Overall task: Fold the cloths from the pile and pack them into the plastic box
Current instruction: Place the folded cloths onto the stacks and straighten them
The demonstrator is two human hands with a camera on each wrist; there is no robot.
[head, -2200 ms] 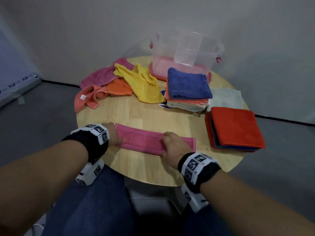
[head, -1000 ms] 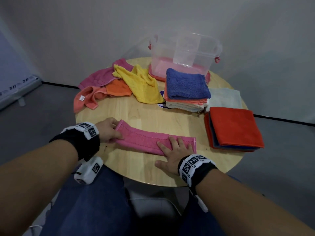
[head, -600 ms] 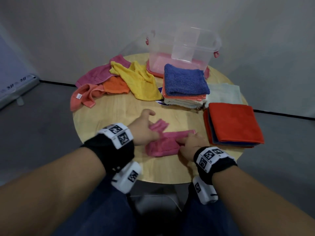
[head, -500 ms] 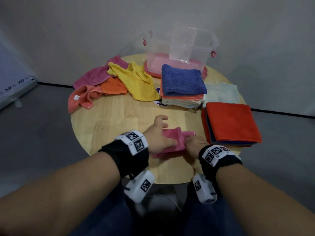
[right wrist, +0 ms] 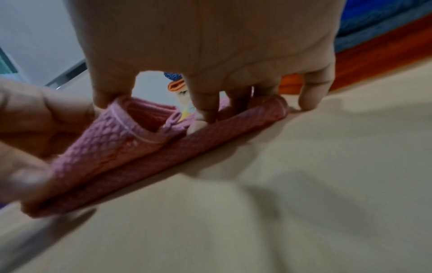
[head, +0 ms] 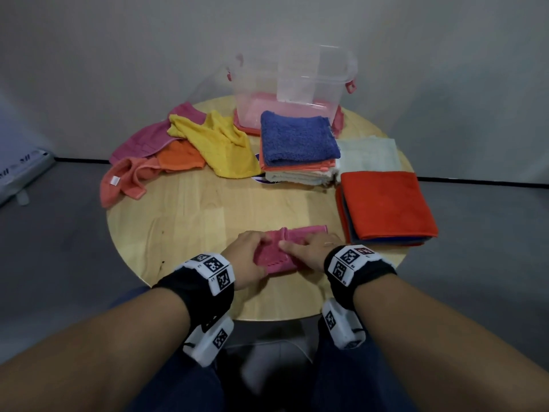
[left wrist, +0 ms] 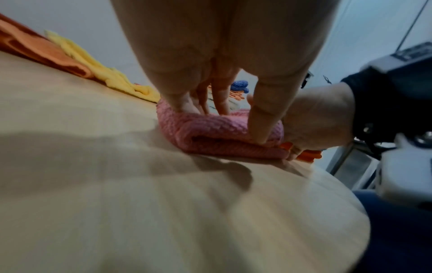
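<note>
At the far left of the round wooden table (head: pixel 184 221), the unfolded pile (head: pixel 166 147) is sprawling, pink, coral, orange and yellow cloths all overlapping; moving right along the near edge, the left hand (head: pixel 248 257) is pinching the left end of the pink cloth (head: pixel 280 251), thumb and fingers curled round the doubled-over flap; the wrist view is showing that flap lifting off the layer beneath; just beside it, the right hand (head: pixel 310 249) is pressing down on the same cloth, fingers bent with tips planted along the top of it, so both hands are working close together; behind them at the back of the table, the clear plastic box (head: pixel 292 87) is standing upright with something pink lying in its bottom; in front of the box a folded stack is sitting, topped by a blue cloth (head: pixel 298 138); further right a pale green cloth (head: pixel 371 154) is lying flat, and nearest the right edge a folded red cloth (head: pixel 386 205) is topping another stack.
</note>
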